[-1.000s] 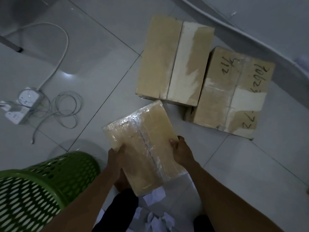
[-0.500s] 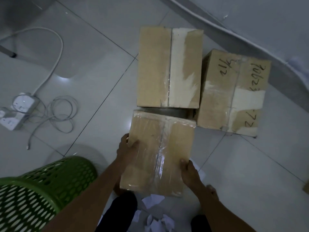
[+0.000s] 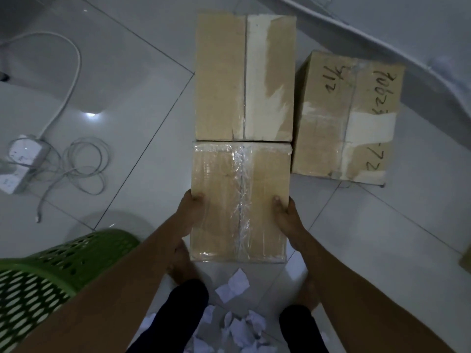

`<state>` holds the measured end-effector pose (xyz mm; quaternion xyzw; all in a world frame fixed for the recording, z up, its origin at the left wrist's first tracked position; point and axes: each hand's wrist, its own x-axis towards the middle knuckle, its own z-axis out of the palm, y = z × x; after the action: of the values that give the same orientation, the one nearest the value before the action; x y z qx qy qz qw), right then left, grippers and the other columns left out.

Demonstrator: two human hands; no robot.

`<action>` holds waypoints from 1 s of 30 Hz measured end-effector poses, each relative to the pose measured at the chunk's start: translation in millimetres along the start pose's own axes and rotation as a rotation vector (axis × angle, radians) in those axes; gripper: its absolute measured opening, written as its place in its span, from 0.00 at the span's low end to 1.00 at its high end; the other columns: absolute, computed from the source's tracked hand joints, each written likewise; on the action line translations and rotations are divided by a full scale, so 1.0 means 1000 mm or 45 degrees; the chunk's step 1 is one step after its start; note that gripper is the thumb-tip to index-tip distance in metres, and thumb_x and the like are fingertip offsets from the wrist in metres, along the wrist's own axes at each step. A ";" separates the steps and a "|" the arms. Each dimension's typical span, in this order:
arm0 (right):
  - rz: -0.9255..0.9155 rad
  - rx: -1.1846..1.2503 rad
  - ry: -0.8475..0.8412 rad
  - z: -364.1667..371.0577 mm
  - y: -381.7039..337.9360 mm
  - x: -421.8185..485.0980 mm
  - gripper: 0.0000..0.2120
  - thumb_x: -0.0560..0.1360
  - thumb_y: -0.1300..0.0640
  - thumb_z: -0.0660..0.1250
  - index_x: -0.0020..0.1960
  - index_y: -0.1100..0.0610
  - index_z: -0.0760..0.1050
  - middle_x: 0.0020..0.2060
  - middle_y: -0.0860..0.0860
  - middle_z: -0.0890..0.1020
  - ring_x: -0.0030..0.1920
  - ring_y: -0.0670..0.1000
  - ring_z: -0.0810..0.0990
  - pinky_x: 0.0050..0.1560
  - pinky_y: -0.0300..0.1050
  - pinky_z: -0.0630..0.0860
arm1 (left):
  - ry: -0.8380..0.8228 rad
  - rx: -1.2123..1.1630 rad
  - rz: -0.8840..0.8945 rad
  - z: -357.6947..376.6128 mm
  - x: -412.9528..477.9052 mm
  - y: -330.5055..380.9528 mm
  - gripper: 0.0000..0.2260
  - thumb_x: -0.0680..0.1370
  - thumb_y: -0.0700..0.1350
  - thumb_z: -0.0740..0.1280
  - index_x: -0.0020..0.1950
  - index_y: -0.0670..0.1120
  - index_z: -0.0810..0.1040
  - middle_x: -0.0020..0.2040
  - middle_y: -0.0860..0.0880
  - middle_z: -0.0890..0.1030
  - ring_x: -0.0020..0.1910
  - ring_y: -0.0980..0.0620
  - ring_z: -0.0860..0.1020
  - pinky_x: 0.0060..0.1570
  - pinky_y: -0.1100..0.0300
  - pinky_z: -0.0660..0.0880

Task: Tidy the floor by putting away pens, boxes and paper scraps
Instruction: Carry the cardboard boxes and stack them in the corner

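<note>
Gripping the tape-wrapped brown cardboard box (image 3: 240, 200) by its two long sides, left hand (image 3: 192, 212) and right hand (image 3: 285, 215) level, thumbs on top. Held out in front, long axis pointing straight away, far end meeting the torn-faced brown carton (image 3: 244, 77) ahead — squarely in line.

I see the left forearm (image 3: 122, 281) and right forearm (image 3: 356, 284) bare along all of their visible length, as are the left hand (image 3: 192, 208) and right hand (image 3: 285, 216). Dark, near-black trousers (image 3: 187, 299) cover both legs. The left foot (image 3: 181, 261) and right foot (image 3: 309, 289) are bare.
</note>
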<state>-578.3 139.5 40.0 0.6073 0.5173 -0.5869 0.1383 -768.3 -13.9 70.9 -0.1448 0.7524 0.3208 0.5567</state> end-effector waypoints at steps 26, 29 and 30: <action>-0.174 -0.146 0.170 -0.138 -0.102 -0.267 0.27 0.80 0.40 0.53 0.72 0.55 0.65 0.64 0.56 0.76 0.62 0.59 0.75 0.59 0.47 0.69 | 0.102 0.279 0.245 0.004 -0.305 0.096 0.08 0.82 0.44 0.56 0.47 0.43 0.72 0.40 0.45 0.74 0.39 0.47 0.74 0.42 0.56 0.71; -0.165 -0.191 0.211 -0.168 -0.115 -0.299 0.28 0.79 0.37 0.52 0.71 0.53 0.66 0.64 0.55 0.76 0.63 0.60 0.75 0.62 0.50 0.69 | 0.063 0.346 0.299 0.012 -0.343 0.116 0.11 0.82 0.46 0.56 0.45 0.42 0.73 0.36 0.46 0.74 0.34 0.50 0.73 0.36 0.59 0.69; -0.182 -0.192 0.221 -0.178 -0.119 -0.312 0.29 0.79 0.36 0.52 0.72 0.53 0.66 0.64 0.55 0.76 0.64 0.60 0.75 0.63 0.51 0.69 | 0.053 0.370 0.326 0.014 -0.356 0.122 0.12 0.82 0.47 0.55 0.44 0.43 0.73 0.36 0.45 0.74 0.33 0.51 0.73 0.35 0.60 0.69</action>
<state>-501.3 183.3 407.6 0.6051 0.6120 -0.5001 0.0961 -707.9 37.5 439.4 0.0273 0.8146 0.2737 0.5107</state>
